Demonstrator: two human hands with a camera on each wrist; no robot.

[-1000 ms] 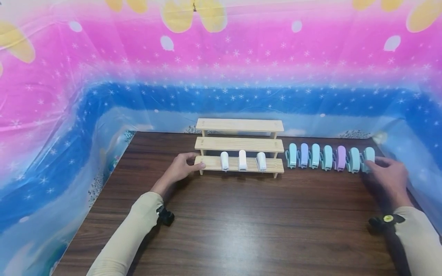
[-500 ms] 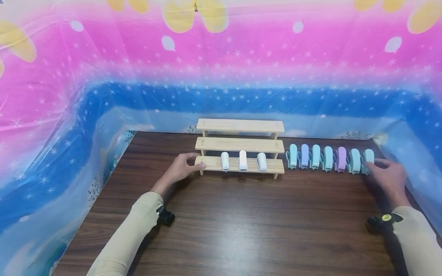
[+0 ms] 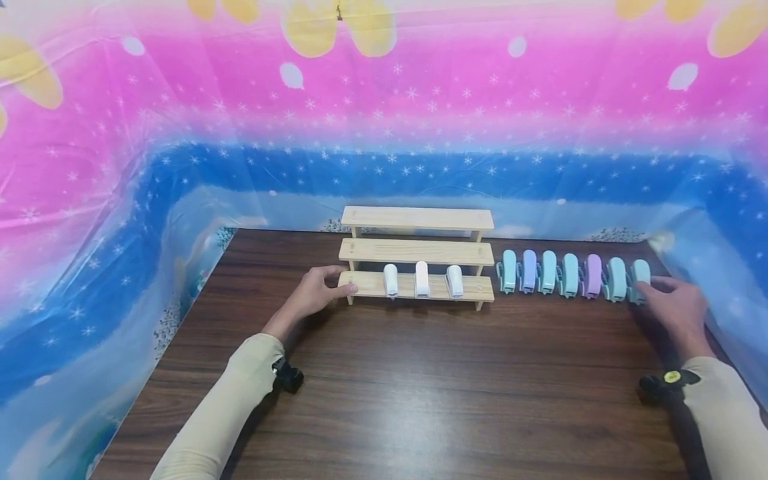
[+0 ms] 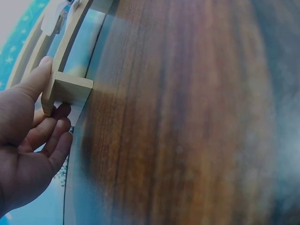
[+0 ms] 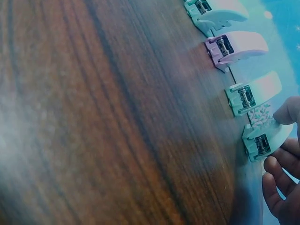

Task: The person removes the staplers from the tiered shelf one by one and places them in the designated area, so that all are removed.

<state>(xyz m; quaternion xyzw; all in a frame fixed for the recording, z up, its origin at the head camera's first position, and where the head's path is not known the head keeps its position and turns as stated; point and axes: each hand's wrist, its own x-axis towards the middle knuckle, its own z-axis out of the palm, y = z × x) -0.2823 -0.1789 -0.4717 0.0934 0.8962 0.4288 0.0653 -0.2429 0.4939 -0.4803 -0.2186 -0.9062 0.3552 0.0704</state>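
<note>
A brown table [image 3: 420, 393] holds a wooden stand [image 3: 416, 252]. The left hand [image 3: 309, 293] grips its lowest step [image 3: 369, 284], with three white clips [image 3: 422, 280] sitting right of that grip. Six green and purple clips [image 3: 569, 275] stand in a row on the table, left of the green one [image 3: 641, 270] the right hand [image 3: 677, 308] pinches.

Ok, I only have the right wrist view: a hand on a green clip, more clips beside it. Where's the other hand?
Observer: The left hand grips the left end of the lowest step of a wooden stand.
Operator: Anything on that step?
Observer: Yes, three white clips in a row.
Operator: And how long is my row of clips?
Observer: Seven clips, counting the one in the right hand.
</note>
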